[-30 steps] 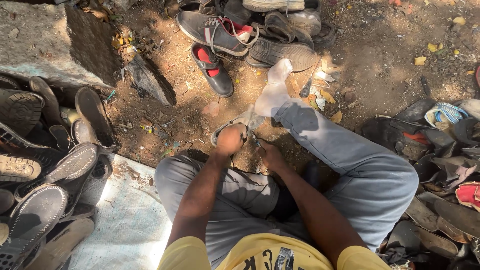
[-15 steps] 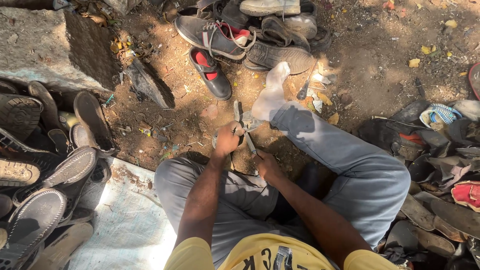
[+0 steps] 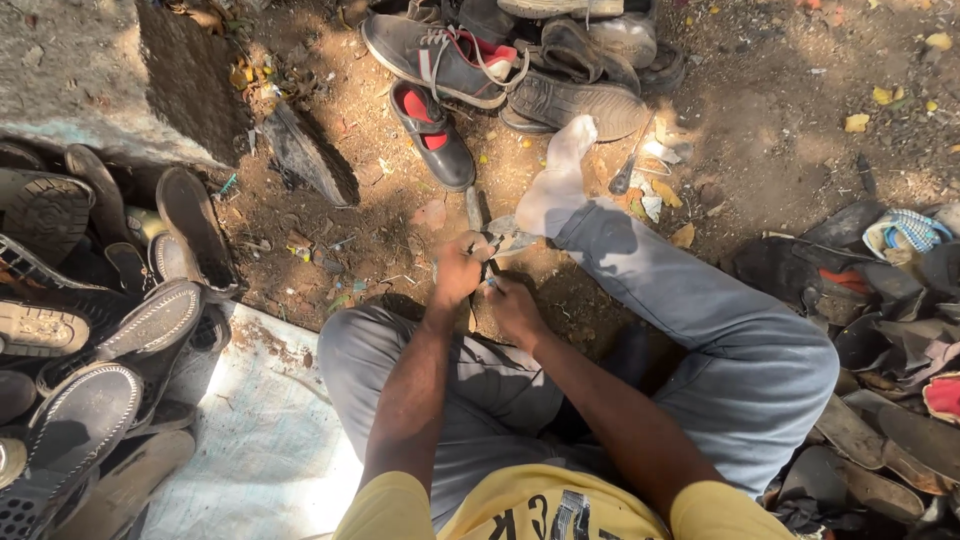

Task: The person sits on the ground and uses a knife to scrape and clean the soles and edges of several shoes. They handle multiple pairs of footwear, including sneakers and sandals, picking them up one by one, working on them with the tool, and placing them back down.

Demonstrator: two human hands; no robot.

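On bare, leaf-strewn ground, a person in a yellow shirt and grey trousers sits among heaps of worn footwear. At the left edge of the frame, a pile of upturned shoes [image 3: 95, 340] shows its treaded soles beside a rough concrete block [image 3: 110, 70], with a white woven sheet [image 3: 260, 440] spread below. Just left of centre, the left hand [image 3: 460, 275] is clenched around a narrow strap-like piece of footwear [image 3: 474, 215] that rises above the knuckles toward the top of the frame. Touching it, at centre, the right hand [image 3: 515, 305] pinches something small at the same piece; what its fingertips grip is too small to tell. Both hands work over the gap between the knees, close to the white-socked foot [image 3: 560, 185] stretched out above them. At upper centre lie a black slip-on shoe with a red lining [image 3: 432, 135] and a grey lace-up sneaker [image 3: 435, 60]. Along the right edge, dark soles and scraps [image 3: 880, 330] are heaped.

Judged from the pose, doing this step well means the left hand keeping the piece steady and taut while the right works in short, controlled movements, fingers kept away from any sharp point.
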